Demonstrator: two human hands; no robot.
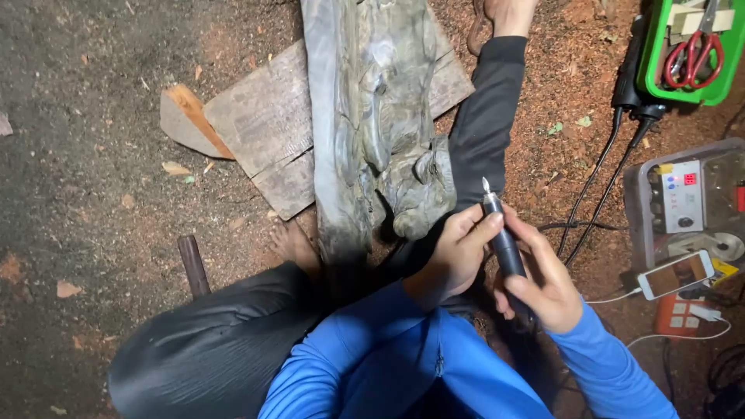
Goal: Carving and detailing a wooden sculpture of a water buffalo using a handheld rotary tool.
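Both hands are gripping the tool (504, 240): the right hand (543, 283) wrapping its slim, rigid, likely light barrel, the left hand (458, 252) pinching near the fragile tip, just beside the heavy carving (380, 116) resting on boards (268, 124).

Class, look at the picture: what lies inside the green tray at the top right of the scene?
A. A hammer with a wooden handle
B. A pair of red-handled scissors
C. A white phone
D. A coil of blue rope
B. The green tray holds red-handled scissors; the white phone lies lower down by the clear box, and no hammer or rope shows.
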